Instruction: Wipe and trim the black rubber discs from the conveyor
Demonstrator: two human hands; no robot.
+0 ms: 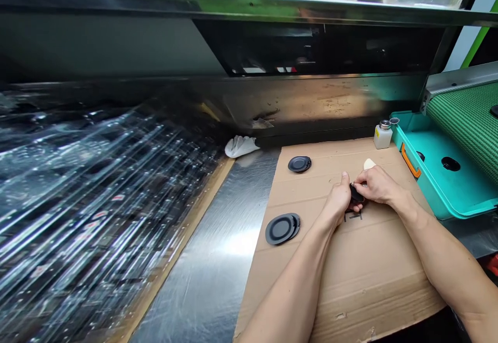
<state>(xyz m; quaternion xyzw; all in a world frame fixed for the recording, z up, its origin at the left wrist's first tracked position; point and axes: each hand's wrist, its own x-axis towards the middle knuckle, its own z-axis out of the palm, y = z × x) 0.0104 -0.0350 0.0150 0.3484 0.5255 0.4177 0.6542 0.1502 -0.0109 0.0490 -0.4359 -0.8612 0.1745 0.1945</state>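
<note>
The left hand point(341, 193) curls its fingers around 1 black part point(357, 194) while the right hand point(378, 183) pinches, nearly closed, at its edge, seemingly fine handwork, which calls for steady hold.

Both forearms stretch forward, bare, the left arm point(298, 280) slanting rightward, the right arm point(439, 244) leftward. The left hand point(341, 196) cups, thumb raised, fingers curled; beside it, the right hand point(377, 183) pinches, its fingers bent.
</note>
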